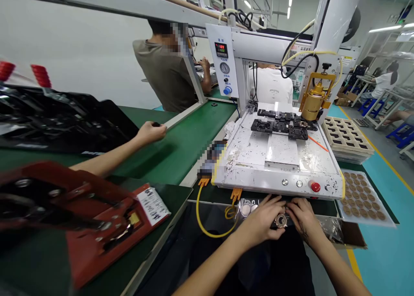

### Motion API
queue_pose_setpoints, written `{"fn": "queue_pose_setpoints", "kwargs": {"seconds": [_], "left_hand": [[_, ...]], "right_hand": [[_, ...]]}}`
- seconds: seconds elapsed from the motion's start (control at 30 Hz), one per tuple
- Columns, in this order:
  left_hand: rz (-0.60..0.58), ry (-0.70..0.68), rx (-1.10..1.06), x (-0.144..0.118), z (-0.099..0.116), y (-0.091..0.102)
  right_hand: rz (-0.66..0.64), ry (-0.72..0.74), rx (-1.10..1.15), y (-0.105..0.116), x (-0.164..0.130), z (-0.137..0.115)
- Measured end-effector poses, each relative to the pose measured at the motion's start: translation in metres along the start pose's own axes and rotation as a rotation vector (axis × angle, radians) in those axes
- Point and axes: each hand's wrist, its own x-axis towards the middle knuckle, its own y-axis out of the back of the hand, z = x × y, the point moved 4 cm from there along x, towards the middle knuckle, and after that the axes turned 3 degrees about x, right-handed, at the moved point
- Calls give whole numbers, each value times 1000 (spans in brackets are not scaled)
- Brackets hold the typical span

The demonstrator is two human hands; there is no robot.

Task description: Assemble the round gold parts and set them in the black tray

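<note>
Both hands meet at six o'clock below the white machine (278, 158): left hand (263, 220) and right hand (300, 218) pinch one small round metal part (280, 221), each grip narrow around it

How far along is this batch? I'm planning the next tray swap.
Done, it seems: black fixtures sit loaded under the brass dispenser head. In hand: left hand and right hand together hold one small round part. Left: the tray of brown discs looks nearly full.
</note>
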Motion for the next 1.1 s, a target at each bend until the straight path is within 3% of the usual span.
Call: {"fn": "queue_pose_setpoints", "kwargs": {"seconds": [0.17, 0.3, 0.67, 0.87, 1.0, 1.1], "left_hand": [[12, -19, -34, -3, 0, -27], [10, 20, -75, -4, -8, -32], [-155, 57, -116, 0, -10, -19], [-186, 130, -236, 0, -10, -4], [-182, 233, -308, 3, -12, 5], [-108, 214, -342, 9, -13, 13]], "right_hand": [[37, 7, -27, -2, -5, -1], [57, 53, -56, -1, -6, -5], [235, 222, -54, -16, -34, 3], [307, 226, -4, -14, -69, -14], [286, 147, -2, -7, -78, -29], [151, 63, 17, -8, -65, -34]]}}
